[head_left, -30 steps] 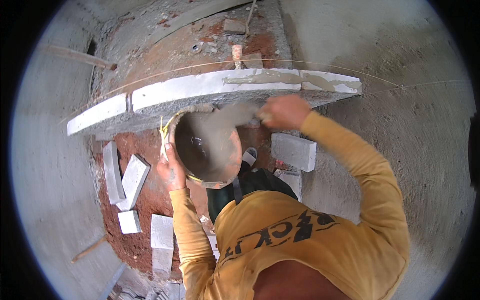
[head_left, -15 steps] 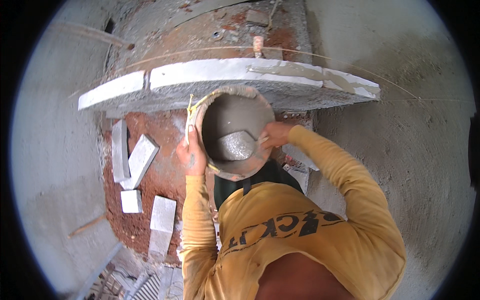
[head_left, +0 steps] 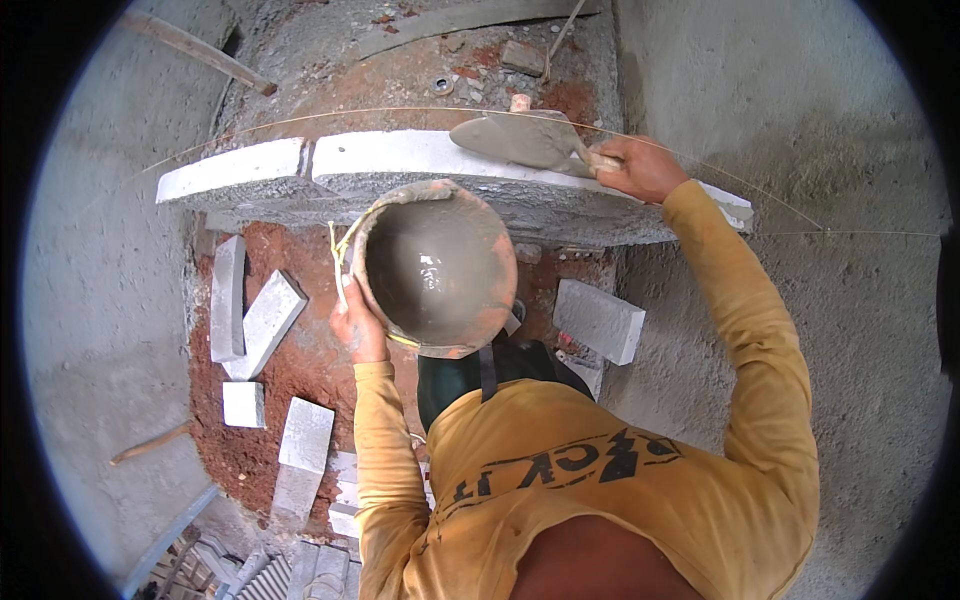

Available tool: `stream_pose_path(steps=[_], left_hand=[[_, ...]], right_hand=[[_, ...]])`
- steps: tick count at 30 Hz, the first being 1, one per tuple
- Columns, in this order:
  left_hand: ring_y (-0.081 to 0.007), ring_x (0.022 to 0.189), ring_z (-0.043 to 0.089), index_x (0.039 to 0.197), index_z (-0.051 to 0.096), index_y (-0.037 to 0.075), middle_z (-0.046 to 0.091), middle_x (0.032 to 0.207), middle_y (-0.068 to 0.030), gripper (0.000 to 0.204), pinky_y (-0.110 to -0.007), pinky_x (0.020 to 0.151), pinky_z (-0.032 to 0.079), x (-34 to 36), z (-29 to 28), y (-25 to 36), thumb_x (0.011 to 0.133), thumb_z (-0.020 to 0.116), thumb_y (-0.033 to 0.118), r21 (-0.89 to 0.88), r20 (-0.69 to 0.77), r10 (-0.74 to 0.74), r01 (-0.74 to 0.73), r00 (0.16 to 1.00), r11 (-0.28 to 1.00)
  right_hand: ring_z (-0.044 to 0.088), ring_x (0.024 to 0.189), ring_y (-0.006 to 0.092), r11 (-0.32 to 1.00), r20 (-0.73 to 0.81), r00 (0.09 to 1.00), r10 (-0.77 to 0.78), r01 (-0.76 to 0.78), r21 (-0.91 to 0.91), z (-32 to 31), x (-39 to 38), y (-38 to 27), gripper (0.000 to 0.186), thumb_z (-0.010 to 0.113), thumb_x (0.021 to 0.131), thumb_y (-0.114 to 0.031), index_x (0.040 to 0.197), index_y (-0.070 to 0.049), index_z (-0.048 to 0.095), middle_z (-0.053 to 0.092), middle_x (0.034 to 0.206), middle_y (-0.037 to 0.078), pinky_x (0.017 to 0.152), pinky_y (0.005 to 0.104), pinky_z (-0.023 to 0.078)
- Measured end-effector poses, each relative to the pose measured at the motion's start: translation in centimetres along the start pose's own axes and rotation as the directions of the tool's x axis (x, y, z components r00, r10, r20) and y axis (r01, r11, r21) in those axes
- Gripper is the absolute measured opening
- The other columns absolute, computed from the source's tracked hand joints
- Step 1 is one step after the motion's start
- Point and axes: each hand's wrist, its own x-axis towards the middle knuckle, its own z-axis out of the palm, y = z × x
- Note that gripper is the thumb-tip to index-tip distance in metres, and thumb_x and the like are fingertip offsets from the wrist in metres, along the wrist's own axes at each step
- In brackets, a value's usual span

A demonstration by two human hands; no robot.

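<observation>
My left hand grips the left rim of a round bucket, which is tilted so that its mouth shows. Inside lies wet grey mortar with a shiny surface. A yellow cord hangs at the rim beside that hand. My right hand is closed round the handle of a trowel. The trowel's grey, mortar-smeared blade is over the top of a low wall of white blocks, toward its right part. Whether the blade touches the blocks I cannot tell.
A thin string line runs above the wall. Loose white blocks lie on red soil at left; another block is at right, near my legs. Rough plastered walls rise on both sides. A wooden pole juts in at upper left.
My right hand has lifted the trowel out of the bucket and carried it up and right over the wall top. The bucket has shifted slightly left, still in my left hand.
</observation>
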Motion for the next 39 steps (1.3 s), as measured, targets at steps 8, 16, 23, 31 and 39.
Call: stream_pose_path(steps=[8, 16, 23, 31, 39], left_hand=[[-0.0117, 0.076, 0.057, 0.096, 0.066, -0.006, 0.065, 0.086, -0.0059, 0.046, -0.027, 0.068, 0.046, 0.7, -2.0, 0.6, 0.095, 0.053, 0.037, -0.068, -0.093, -0.08, 0.074, 0.992, 0.995], [-0.0131, 0.076, 0.058, 0.095, 0.065, -0.007, 0.066, 0.087, -0.0081, 0.048, -0.028, 0.069, 0.047, 1.2, -2.0, 0.7, 0.094, 0.054, 0.04, -0.028, -0.124, -0.095, 0.092, 0.988, 0.995], [-0.0143, 0.078, 0.057, 0.096, 0.064, -0.007, 0.065, 0.09, -0.0091, 0.049, -0.029, 0.072, 0.046, 1.8, -1.9, 0.0, 0.094, 0.054, 0.04, -0.032, -0.116, -0.105, 0.102, 0.988, 0.994], [-0.0146, 0.077, 0.054, 0.093, 0.064, -0.007, 0.063, 0.086, -0.0076, 0.051, -0.029, 0.071, 0.046, 2.1, -1.3, -0.7, 0.093, 0.053, 0.043, -0.023, -0.009, -0.088, 0.088, 0.996, 0.996], [-0.0126, 0.076, 0.054, 0.098, 0.063, -0.004, 0.063, 0.088, -0.0061, 0.048, -0.026, 0.067, 0.045, 1.7, -0.2, -0.2, 0.093, 0.054, 0.043, 0.045, -0.029, -0.146, 0.148, 0.989, 0.988]], right_hand=[[0.062, 0.093, 0.0292, 0.954, -0.037, 0.998, 0.052, -0.06, -0.293, 0.4, -0.2, -1.7, 0.034, 0.06, 0.081, -0.034, 0.105, -0.011, 0.066, 0.065, 0.098, 0.011, 0.082, 0.0419, 0.049], [0.061, 0.08, 0.0404, 0.991, 0.288, 0.953, 0.095, -0.117, 0.06, -0.9, 1.5, -2.5, 0.04, 0.052, 0.082, -0.037, 0.088, 0.0, 0.067, 0.063, 0.082, 0.024, 0.076, 0.0445, 0.047], [0.06, 0.073, 0.0398, 0.969, 0.188, 0.956, 0.224, -0.24, 0.066, -1.7, -4.8, 0.2, 0.04, 0.052, 0.083, -0.037, 0.087, 0.0, 0.067, 0.063, 0.074, 0.023, 0.074, 0.0445, 0.047], [0.061, 0.076, 0.0396, 0.806, 0.191, 0.795, 0.576, -0.591, 0.03, -3.6, -14.1, 5.0, 0.042, 0.054, 0.084, -0.039, 0.09, 0.001, 0.066, 0.065, 0.081, 0.022, 0.074, 0.0437, 0.048], [0.06, 0.077, 0.0396, 0.806, 0.164, 0.801, 0.576, -0.59, 0.053, -2.6, -18.5, 7.7, 0.039, 0.055, 0.084, -0.037, 0.09, 0.0, 0.066, 0.064, 0.083, 0.023, 0.073, 0.0448, 0.046]])
